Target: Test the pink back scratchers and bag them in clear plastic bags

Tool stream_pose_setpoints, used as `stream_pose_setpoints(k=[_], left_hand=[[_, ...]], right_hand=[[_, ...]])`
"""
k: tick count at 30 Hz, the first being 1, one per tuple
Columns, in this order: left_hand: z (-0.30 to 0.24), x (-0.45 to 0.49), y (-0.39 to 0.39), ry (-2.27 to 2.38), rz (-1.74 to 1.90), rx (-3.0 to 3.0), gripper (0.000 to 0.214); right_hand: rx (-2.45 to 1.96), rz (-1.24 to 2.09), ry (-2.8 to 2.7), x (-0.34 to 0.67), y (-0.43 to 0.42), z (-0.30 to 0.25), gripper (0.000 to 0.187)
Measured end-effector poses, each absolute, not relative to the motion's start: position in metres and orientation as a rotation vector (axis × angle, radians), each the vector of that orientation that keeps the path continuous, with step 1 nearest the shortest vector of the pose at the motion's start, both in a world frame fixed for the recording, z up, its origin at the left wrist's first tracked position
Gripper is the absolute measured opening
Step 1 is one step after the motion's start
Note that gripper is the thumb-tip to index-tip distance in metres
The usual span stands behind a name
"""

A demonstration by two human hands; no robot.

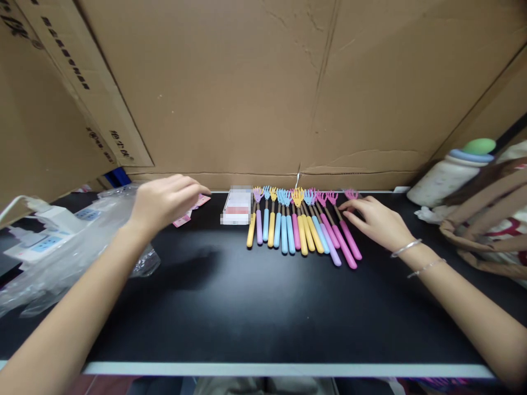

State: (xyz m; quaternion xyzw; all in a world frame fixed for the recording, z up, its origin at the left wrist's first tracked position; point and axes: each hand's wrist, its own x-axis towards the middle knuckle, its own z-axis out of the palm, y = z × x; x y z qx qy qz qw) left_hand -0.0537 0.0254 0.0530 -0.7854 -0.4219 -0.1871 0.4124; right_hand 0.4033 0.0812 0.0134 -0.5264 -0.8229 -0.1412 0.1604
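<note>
A row of several back scratchers [302, 225] with yellow, blue, purple and pink handles lies side by side on the black table [255, 307]. My right hand [376, 222] rests flat at the row's right end, fingers stretched onto the outermost pink scratcher [349, 233]. My left hand [167, 200] hovers at the back left, fingers curled downward over small pink cards [187, 215]. Whether it holds a card is hidden. A small white and pink box [237, 207] sits between the cards and the row.
Crumpled clear plastic bags [61, 258] and a white power strip [37, 236] lie at the left. Cardboard walls [263, 93] close the back and left. A white bottle with a green cap [450, 173] and a brown bag [486, 219] stand at the right.
</note>
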Motion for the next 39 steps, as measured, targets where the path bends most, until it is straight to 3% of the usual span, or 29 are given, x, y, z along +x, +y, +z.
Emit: stream_pose_setpoints(k=[5,13,18,24,32,39], left_hand=[[0.061,-0.088,0.024,-1.459,-0.577,-1.730,0.027],[0.059,-0.132,0.025,-2.222,-0.415,-1.571,0.032],[0.047,-0.165,0.033,-2.260,-0.432,-1.549,0.029],[0.036,-0.184,0.039,-2.125,-0.369,-1.755,0.051],[0.035,-0.177,0.034,-2.195,-0.418,-1.644,0.032],[0.054,-0.144,0.025,-2.296,-0.382,-1.510,0.044]], right_hand=[[-1.526,-0.409,-2.365,0.405,0.082,0.011,0.029],[-1.565,-0.406,-2.431,0.405,0.083,0.010,0.031],[-1.561,-0.385,-2.455,0.406,0.084,0.009,0.030],[-1.531,-0.377,-2.465,0.407,0.085,0.007,0.028],[-1.572,-0.380,-2.485,0.408,0.084,0.006,0.026],[-1.555,-0.401,-2.489,0.408,0.084,0.004,0.026]])
